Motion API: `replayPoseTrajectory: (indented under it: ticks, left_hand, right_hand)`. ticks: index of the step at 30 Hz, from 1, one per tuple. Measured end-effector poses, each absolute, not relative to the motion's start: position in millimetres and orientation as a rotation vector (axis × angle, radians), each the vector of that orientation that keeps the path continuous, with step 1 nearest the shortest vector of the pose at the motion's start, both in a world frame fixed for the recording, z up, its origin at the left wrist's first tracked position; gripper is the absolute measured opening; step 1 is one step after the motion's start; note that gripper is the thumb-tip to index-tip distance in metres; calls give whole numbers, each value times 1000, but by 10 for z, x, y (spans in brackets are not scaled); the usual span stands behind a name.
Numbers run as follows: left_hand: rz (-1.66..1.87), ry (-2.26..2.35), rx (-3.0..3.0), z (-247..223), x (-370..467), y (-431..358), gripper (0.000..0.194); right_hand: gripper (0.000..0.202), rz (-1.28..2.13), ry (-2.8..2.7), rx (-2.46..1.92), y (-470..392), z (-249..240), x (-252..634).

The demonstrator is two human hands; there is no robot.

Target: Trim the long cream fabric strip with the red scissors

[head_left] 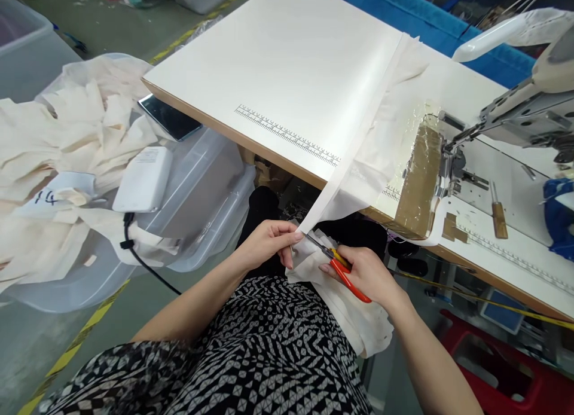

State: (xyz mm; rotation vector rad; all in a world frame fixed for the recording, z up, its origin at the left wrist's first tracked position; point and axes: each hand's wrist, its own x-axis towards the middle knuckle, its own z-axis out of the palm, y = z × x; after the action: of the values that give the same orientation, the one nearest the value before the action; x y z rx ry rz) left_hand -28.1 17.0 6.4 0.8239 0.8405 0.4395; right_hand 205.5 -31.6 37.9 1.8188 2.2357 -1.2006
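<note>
My left hand [275, 243] pinches the near end of a pale fabric piece [332, 191] that stretches from the table's far edge down over its front edge. In my right hand [365, 271] is a pair of small scissors [343, 274] with red and yellow handles. Their blades point left and meet the fabric edge close to my left fingertips; whether they are parted is too small to tell. More pale fabric [354, 319] hangs in folds over my lap, below both hands.
A white table [287, 62] with a printed ruler lies ahead. At the right stands a sewing machine [529, 116], with a wooden-handled screwdriver [498, 214] near it. Fabric pieces [81, 128], a white device [144, 179] and a phone [169, 117] rest on a plastic bin [197, 194] at left.
</note>
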Motion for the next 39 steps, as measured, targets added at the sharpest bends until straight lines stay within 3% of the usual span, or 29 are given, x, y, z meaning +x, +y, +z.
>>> replayPoseTrajectory:
  ticks: [13,24,27,31,35,39]
  left_hand:
    - [428,836,834,90,-298,197,34]
    - [351,906,1028,1,-345,249,38]
    - [488,1118,1409,-22,-348,351,47]
    - [840,1202,1729,41,-129,530,33]
    - [945,1095,1551,-13,124,634,28]
    - [681,1316,1213,-416,-44,497,26]
  right_hand:
    - [52,-970,2315,1743,-187,367,1971]
    - [55,-1099,2278,1885,-351,290,2126]
    - [52,-1167,2260,1969,-495,283,2189]
    - [48,-1274,2232,2049,-605,313,2170]
    - [48,-1322,2233,2109,-627,381,2150]
    - [44,-1370,2199,2146,-720,416,2217]
